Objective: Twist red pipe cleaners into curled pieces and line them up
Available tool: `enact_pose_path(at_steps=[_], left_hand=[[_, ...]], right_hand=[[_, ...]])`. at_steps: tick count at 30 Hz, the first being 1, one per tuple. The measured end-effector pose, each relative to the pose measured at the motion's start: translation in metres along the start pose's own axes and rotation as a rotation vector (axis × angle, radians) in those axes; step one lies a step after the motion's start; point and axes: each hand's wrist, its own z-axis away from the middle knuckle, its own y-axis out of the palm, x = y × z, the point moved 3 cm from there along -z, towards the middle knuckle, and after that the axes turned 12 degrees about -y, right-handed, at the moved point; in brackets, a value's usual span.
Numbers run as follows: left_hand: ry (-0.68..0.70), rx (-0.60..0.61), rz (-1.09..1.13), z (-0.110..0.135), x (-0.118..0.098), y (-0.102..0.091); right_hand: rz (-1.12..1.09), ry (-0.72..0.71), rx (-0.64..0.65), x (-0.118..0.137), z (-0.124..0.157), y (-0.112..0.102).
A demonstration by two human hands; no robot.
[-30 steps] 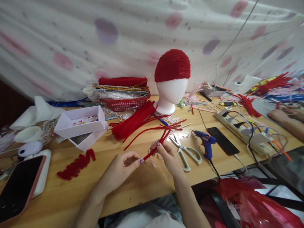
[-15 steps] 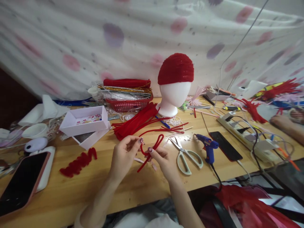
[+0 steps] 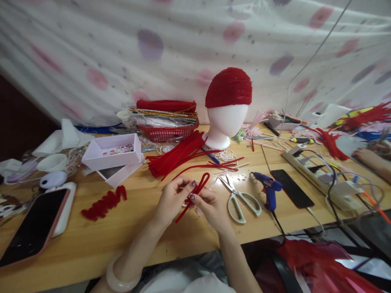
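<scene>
Between my hands is a red pipe cleaner (image 3: 203,184) bent into a narrow loop, with a straight tail pointing down toward me. My left hand (image 3: 174,200) pinches it from the left, thumb and fingertips close to the crossing. From the other side my right hand (image 3: 210,205) grips the crossing between thumb and bent fingers. Scissors (image 3: 236,199) lie just right of my right hand. A bundle of red pipe cleaners (image 3: 177,155) rests beyond my hands, and a zigzag-folded red piece (image 3: 104,205) lies to the left.
A white foam head (image 3: 224,122) with a red cap (image 3: 229,88) stands at the back beside a red basket (image 3: 168,133). White box (image 3: 111,160) and phone (image 3: 36,228) are left. Glue gun (image 3: 269,187), second phone (image 3: 291,189) and power strip (image 3: 320,179) are right. Another person's hand (image 3: 371,156) shows far right.
My left hand has moved right, closer to my right hand. The small curve of pipe cleaner between them has been drawn in against the loop. The view has shifted slightly.
</scene>
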Motion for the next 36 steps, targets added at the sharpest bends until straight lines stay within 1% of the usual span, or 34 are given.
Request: enact_pose_path(at_steps=[6, 24, 36], left_hand=[[-0.014, -0.008, 0.052, 0.0026, -0.0018, 0.0030], [0.033, 0.007, 0.071, 0.0033, -0.0036, 0.0017], [-0.018, 0.045, 0.143, 0.0008, -0.0039, 0.0078]], right_hand=[[0.023, -0.018, 0.002, 0.0019, 0.0009, -0.0010], [0.001, -0.014, -0.006, 0.0049, 0.0014, 0.0012], [-0.018, 0.004, -0.008, -0.0006, 0.0010, -0.0030]])
